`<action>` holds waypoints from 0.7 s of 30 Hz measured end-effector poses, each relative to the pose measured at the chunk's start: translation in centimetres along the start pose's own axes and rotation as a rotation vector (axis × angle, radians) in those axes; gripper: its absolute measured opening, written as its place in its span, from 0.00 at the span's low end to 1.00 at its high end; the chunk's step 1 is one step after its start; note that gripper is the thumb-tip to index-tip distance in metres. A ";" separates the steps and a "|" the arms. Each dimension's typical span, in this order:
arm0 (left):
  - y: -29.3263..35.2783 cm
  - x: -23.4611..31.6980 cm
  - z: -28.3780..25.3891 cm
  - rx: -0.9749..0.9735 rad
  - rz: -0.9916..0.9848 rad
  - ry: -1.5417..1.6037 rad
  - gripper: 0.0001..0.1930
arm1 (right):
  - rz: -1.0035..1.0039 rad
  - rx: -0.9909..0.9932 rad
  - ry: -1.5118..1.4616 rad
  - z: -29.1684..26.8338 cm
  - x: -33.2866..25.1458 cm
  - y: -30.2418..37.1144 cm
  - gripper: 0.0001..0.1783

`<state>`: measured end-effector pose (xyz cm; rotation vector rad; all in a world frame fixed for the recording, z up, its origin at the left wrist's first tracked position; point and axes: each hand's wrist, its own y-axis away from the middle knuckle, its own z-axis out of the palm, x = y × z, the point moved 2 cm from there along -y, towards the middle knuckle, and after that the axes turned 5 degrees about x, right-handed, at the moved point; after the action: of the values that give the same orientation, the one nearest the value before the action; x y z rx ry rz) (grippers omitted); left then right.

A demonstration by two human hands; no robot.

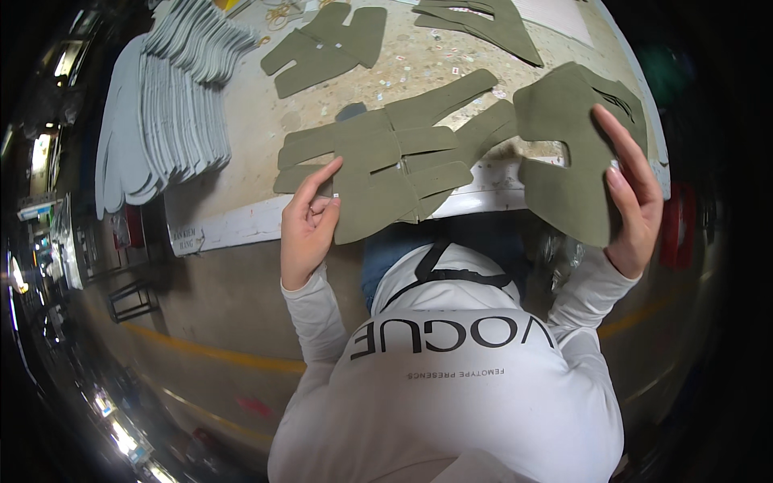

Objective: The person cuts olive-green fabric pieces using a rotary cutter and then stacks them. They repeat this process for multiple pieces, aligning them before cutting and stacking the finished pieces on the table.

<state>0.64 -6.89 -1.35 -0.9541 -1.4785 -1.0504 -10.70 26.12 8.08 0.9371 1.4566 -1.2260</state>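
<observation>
At least one olive panel (568,193) was at the near right of the table (250,153), its right edge pinched between thumb and fingers of the right hand (634,205). To its left lay one overlapping group of olive pieces (366,173), whose layers I could not count. At its left edge the left hand (304,229) had thumb and forefinger apart; whether it gripped, I could not tell. Farther stood two more olive groups (334,48), and on the far left two grey stacks (181,129).

The olive panels (374,193) look matt (clothlike, smooth), the white shirt (459,419) soft cloth.
</observation>
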 end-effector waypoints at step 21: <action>1.3 -0.3 -0.9 0.071 -0.007 0.043 0.23 | 0.133 -0.362 0.103 6.1 10.8 0.1 0.25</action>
<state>2.15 -7.40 -1.42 -0.8710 -1.4750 -1.0111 -11.87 19.82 -2.58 0.8412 1.6035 -0.7926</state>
